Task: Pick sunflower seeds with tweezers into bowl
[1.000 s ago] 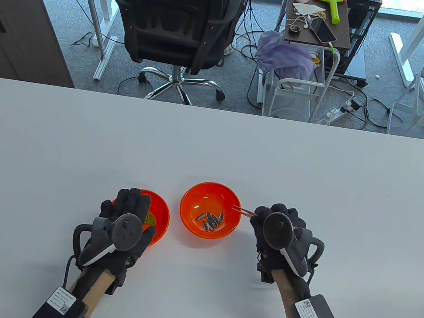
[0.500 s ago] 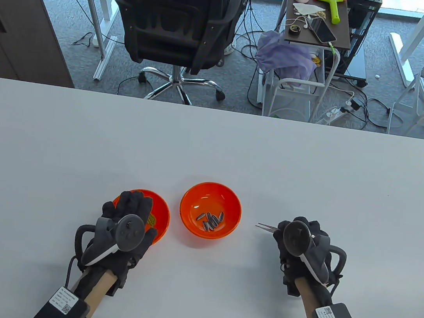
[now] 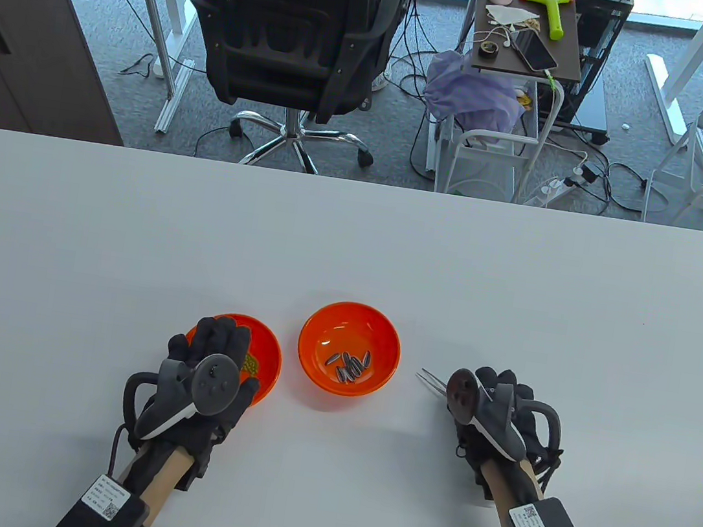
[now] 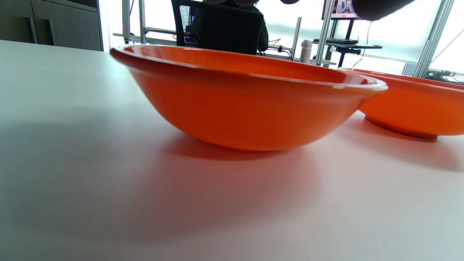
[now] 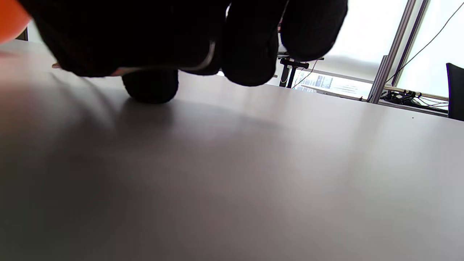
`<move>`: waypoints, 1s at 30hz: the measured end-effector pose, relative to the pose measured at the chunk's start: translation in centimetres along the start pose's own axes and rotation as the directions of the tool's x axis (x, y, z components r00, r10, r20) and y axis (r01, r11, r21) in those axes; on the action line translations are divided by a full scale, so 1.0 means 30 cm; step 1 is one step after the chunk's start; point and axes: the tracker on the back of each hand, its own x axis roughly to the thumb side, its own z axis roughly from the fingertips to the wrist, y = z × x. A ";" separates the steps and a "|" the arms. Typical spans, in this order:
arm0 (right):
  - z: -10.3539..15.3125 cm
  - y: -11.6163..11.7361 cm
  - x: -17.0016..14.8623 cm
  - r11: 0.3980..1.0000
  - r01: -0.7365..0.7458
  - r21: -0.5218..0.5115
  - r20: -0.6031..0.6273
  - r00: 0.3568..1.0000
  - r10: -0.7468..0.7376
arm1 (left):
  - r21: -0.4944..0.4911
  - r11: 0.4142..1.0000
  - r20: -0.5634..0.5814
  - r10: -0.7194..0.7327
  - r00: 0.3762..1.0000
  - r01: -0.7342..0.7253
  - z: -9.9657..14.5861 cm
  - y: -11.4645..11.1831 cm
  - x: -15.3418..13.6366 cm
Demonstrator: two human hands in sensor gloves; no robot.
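Observation:
Two orange bowls stand side by side near the table's front. The right bowl holds several striped sunflower seeds. The left bowl holds a small patch of greenish bits, partly hidden by my left hand, which rests over its near rim with fingers spread. This bowl fills the left wrist view. My right hand holds metal tweezers low by the table, right of the seed bowl, tips pointing left and empty. In the right wrist view the gloved fingers curl around the tweezers' metal.
The white table stretches wide behind and beside the bowls. Beyond its far edge stand an office chair and a cart with small items.
My right hand has drawn the tweezers back from the seed bowl's right rim, moving right and down toward the table. My left hand has barely shifted.

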 end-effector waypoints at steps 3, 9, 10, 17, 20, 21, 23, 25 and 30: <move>0.002 -0.002 0.003 1.000 -0.028 0.001 0.001 1.000 0.028 | -0.005 1.000 0.000 -0.004 1.000 0.004 -0.003 -0.004 0.001; 0.006 -0.003 0.011 0.997 -0.077 0.018 0.010 0.997 0.076 | -0.010 1.000 -0.001 -0.010 1.000 0.010 -0.004 -0.007 0.002; 0.007 -0.003 0.010 0.997 -0.078 0.020 0.012 0.997 0.078 | -0.009 1.000 -0.001 -0.010 1.000 0.010 -0.004 -0.007 0.002; 0.034 -0.037 0.005 0.998 0.054 0.011 0.045 0.997 -0.055 | 0.021 1.000 -0.018 -0.010 1.000 0.011 -0.003 -0.008 0.004; 0.044 -0.044 0.009 0.991 0.134 0.006 0.061 0.989 -0.134 | 0.030 0.999 -0.020 -0.014 1.000 0.014 -0.004 -0.009 0.005; 0.048 -0.046 0.013 0.989 0.150 0.009 0.067 0.986 -0.150 | 0.031 0.999 -0.022 -0.017 1.000 0.018 -0.004 -0.010 0.005; 0.058 -0.047 0.023 0.986 0.165 0.006 0.080 0.983 -0.165 | 0.030 0.999 -0.022 -0.018 1.000 0.019 -0.004 -0.010 0.005; 0.069 -0.051 0.036 0.986 0.167 0.011 0.092 0.982 -0.167 | 0.031 0.999 -0.023 -0.013 1.000 0.014 -0.005 -0.012 0.005; 0.079 -0.060 0.058 0.983 0.181 -0.024 0.110 0.978 -0.177 | 0.026 0.999 -0.023 -0.023 0.999 0.024 -0.007 -0.014 0.008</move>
